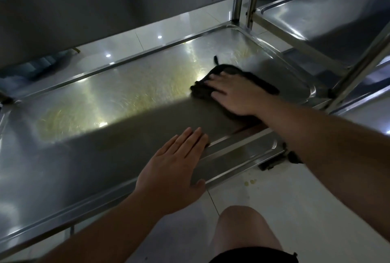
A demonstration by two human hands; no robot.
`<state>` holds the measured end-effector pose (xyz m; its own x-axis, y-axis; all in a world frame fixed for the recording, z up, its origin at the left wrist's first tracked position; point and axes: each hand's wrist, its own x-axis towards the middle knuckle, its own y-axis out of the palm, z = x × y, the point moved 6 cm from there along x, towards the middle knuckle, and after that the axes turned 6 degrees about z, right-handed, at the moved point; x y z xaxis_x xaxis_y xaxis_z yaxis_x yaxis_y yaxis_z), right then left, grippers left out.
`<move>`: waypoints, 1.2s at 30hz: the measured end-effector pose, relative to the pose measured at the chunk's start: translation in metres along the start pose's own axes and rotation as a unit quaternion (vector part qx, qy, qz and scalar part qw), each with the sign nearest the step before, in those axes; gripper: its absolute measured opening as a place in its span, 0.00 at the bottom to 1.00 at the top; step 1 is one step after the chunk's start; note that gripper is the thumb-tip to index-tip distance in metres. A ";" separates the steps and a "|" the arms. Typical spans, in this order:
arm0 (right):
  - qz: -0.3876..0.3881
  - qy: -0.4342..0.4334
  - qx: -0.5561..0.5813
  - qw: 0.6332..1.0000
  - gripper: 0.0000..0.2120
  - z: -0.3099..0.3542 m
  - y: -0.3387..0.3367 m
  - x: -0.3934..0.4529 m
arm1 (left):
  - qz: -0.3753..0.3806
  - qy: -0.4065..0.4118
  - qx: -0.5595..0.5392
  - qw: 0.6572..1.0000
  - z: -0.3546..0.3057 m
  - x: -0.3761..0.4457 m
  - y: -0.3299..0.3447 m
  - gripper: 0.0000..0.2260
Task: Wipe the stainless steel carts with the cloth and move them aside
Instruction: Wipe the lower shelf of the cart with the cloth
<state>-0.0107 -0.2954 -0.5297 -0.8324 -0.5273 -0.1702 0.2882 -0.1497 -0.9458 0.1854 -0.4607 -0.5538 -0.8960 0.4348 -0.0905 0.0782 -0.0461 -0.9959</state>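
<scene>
Two steel carts fill my view. The near cart (88,157) is the biggest thing, with a shelf above and a wide tray shelf below it. The second cart (329,28) stands just beside it on the right, and their legs are close together at the far corner. The floor (295,199) is pale tile, with a few small yellow drops near the cart's wheel (272,164). I see my bare knee (242,231) low in the middle.

The tray shelf has bright light on it and thin yellow streaks across the shiny part. The near part lies in shadow.

My right hand (234,94) lies flat on the cloth (213,87), with the fingers straight and spread a little. It presses the cloth down on the tray, near the right end. The cloth is dark and bunched up, and part of it sticks out past my fingers and behind my hand.

My left hand (175,165) rests flat on the near edge of the same tray. Its fingers are straight and close together, and it holds nothing.
</scene>
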 end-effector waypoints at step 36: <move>-0.033 0.218 0.047 0.974 0.32 0.249 0.076 0.046 | -0.021 -0.481 -0.154 0.863 0.233 -0.257 0.009 0.27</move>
<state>0.0903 -0.5390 -0.5406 -0.9665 -0.1127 -0.2306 0.2525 -0.2575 -0.9327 0.3140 -0.7825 -0.5379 -0.8375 -0.5242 -0.1543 0.0176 0.2565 -0.9664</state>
